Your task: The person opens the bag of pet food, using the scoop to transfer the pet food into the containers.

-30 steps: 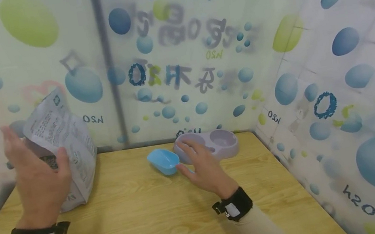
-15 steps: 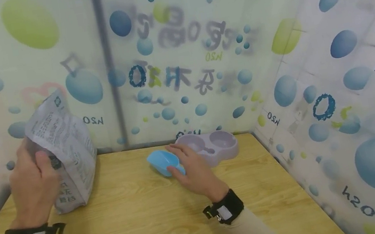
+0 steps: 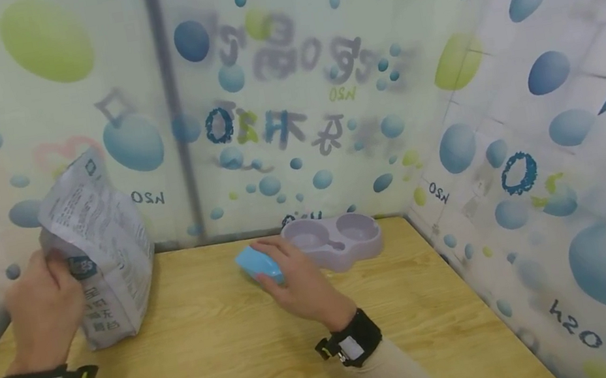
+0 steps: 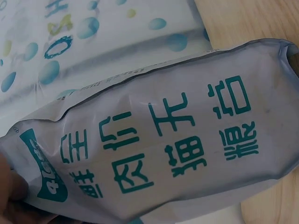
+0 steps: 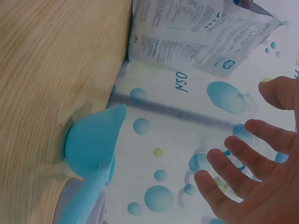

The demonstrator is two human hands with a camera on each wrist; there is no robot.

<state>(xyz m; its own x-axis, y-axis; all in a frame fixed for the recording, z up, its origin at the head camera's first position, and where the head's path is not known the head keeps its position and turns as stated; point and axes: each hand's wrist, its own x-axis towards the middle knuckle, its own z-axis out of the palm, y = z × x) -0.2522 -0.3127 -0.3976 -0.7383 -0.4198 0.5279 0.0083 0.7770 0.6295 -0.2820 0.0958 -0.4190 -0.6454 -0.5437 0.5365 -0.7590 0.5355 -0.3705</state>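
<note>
A grey-white cat food bag [image 3: 105, 253] with green lettering [image 4: 177, 126] stands upright on the left of the table. My left hand [image 3: 45, 309] grips its left edge near the logo; the fingertips are hidden behind the edge. Right of the middle, my right hand [image 3: 303, 285] pinches a light blue scoop [image 3: 255, 264] between thumb and fingers. The scoop is tipped, its hollow turned from sight and its handle hidden by the hand. In the right wrist view the fingers [image 5: 247, 163] look spread, with the scoop [image 5: 91, 144] apart from them on the table.
A lavender double pet bowl [image 3: 337, 239] stands at the back edge, just right of the right hand. Bubble-printed sheets [image 3: 258, 57] close off the back and sides of the wooden table [image 3: 205, 363].
My left hand has gone from raised beside the bag to gripping its edge. My right hand has moved left from the bowl onto the scoop, which has tipped over from hollow side up.
</note>
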